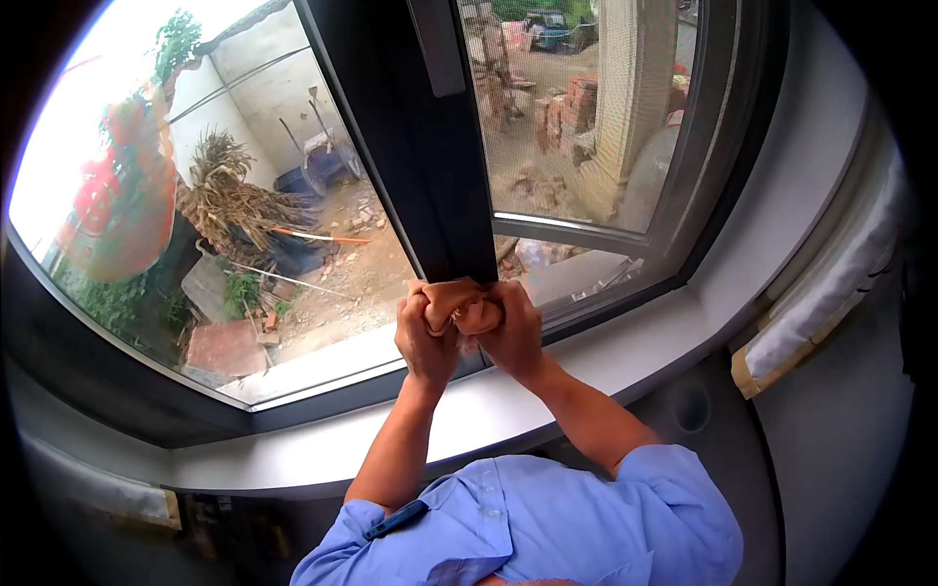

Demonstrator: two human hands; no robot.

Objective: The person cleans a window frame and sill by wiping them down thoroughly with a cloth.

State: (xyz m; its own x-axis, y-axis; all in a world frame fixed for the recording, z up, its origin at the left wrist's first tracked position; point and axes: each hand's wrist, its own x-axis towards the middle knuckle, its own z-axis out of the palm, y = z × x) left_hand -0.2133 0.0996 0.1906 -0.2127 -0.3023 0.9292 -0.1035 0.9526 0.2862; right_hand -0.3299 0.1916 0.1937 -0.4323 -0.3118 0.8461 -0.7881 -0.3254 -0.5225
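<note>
Both of my hands are raised side by side at the dark window frame post [430, 166]. Bunched between them is an orange-brown cloth [455, 301]. My left hand [426, 337] has its fingers curled round the cloth's left side. On the right side, my right hand [512, 327] grips the same cloth. The cloth is at the lower part of the post; whether it touches the post cannot be made out. A dark handle [436, 49] sits higher on the post.
A glass pane [322, 322] is at left, and a screened sash [674, 205] stands tilted at right. The white sill [606, 376] runs below. Rolled white fabric [811, 313] hangs at right. Outside lie dried stalks [230, 195] and bricks [576, 107].
</note>
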